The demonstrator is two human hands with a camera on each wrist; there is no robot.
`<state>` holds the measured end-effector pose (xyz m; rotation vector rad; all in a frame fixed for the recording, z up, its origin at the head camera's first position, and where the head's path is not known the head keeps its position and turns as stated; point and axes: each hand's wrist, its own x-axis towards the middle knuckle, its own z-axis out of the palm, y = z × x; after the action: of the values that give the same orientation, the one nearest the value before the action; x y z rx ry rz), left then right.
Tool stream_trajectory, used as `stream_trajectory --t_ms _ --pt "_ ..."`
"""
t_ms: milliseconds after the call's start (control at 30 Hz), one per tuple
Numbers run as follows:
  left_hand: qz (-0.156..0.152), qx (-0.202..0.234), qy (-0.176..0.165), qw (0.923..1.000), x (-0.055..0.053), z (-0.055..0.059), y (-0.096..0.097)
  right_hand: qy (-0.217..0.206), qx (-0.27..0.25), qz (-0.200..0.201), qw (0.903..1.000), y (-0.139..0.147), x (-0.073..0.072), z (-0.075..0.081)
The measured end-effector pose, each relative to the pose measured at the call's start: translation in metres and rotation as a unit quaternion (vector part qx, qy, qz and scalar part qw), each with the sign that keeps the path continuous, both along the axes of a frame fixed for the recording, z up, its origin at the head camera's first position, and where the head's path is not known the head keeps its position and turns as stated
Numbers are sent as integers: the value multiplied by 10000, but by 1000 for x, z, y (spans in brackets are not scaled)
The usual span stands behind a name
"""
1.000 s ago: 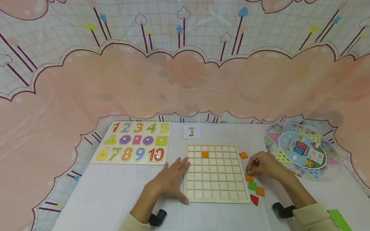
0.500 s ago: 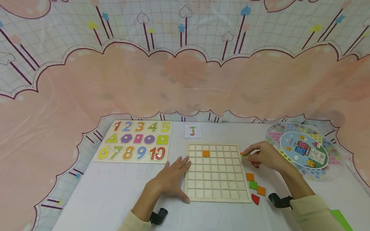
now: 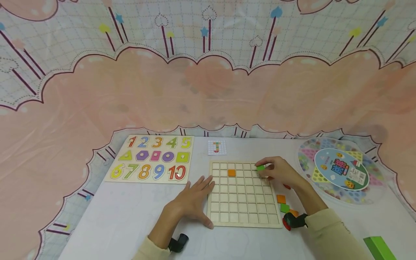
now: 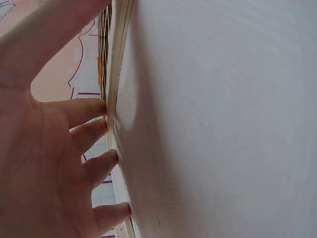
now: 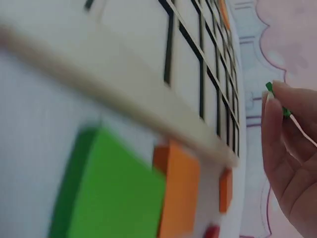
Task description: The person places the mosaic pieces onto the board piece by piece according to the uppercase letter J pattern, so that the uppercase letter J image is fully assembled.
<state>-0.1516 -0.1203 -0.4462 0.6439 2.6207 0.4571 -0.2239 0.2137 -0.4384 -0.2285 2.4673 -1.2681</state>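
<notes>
Green square piece point(image 3: 261, 168): one, pinched between thumb and fingertips of the right hand point(image 3: 281, 175), right of centre in the head view, over the upper right corner of the grid board; in the right wrist view it stands apart from the board.

Grid board point(image 3: 242, 199): pale, square, divided into cells, lying flat at lower centre. Orange square piece point(image 3: 232, 173) set in the second row from the top, third column from the left.

Left hand point(image 3: 192, 203): grip released, fingers spread, fingertips touching the board's left edge. The left wrist view gives the same contact, against the side of the board.

Loose pieces, just beside the board's right edge: orange square point(image 3: 281, 199); second green square point(image 3: 284, 208); another orange square point(image 3: 294, 213) and red piece point(image 3: 286, 224), both partly covered by the right wrist camera point(image 3: 295, 220); further red piece point(image 3: 287, 186), mostly hidden by the right hand.

Patterned card point(image 3: 222, 148): small, gridded, bearing a J-shaped figure, above the grid board.

Number board point(image 3: 175, 157): numerals 1 to 10 and five shapes, left of centre.

Round package point(image 3: 341, 169): printed label, transparent surround, right side.

Green block point(image 3: 379, 248): lower right corner, cut by the frame.

Table point(image 3: 107, 224): white, under all items.
</notes>
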Motion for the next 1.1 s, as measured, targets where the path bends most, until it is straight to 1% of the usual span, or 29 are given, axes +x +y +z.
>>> stream_trajectory --t_ms 200,367,500,800,1033,1100 --pt "-11 25 -32 10000 0 0 0 148 154 105 9997 -21 -6 -4" --pt "-3 7 -29 10000 0 0 1 259 65 187 9995 -32 -9 -3" --pt "0 18 -15 10000 0 0 1 325 133 194 9992 -38 -11 -5" --pt "-52 35 23 10000 0 -1 0 149 278 12 9995 -49 -12 -12" --pt "-19 6 11 10000 0 -1 0 323 440 139 9984 -56 -13 -12" --pt "-16 12 26 10000 0 -1 0 356 499 113 9981 -58 -13 -12"
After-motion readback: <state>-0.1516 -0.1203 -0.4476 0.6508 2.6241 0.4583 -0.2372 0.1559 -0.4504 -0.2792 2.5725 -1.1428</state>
